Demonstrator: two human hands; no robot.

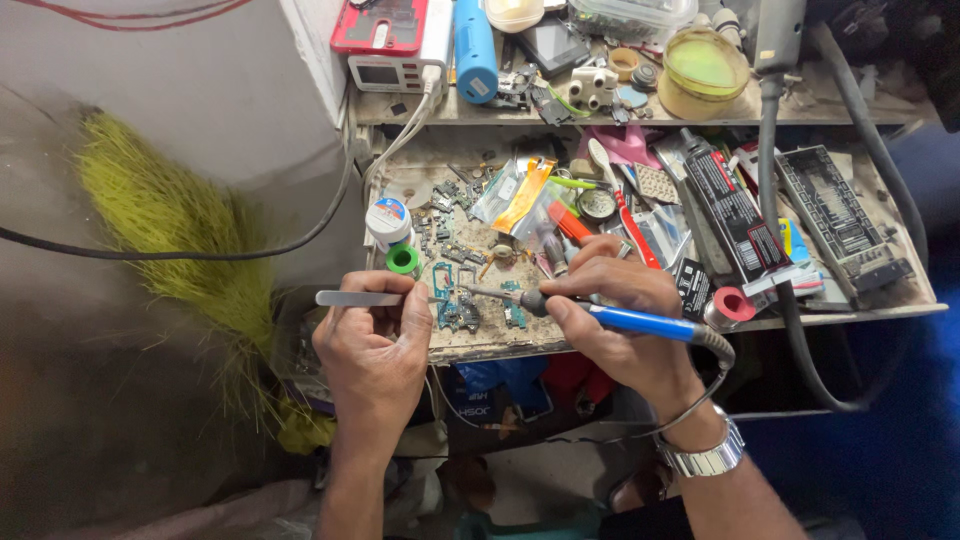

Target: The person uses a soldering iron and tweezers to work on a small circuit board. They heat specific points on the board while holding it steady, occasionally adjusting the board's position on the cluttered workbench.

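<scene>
Circuit board: small green board lies on the cluttered workbench tray, near its front edge, between the two hands.
Right hand: the right hand is closed around a blue-handled soldering iron, just right of the board; the iron's tip points left and reaches the board.
Left hand: the left hand pinches metal tweezers, just left of the board; the tweezer tips point toward the board, contact too small to tell.
Wrist: a metal watch sits on the right wrist, below and right of the board.
Nearby: a green tape roll lies just up-left of the board; a black glue tube lies well to its right.
</scene>
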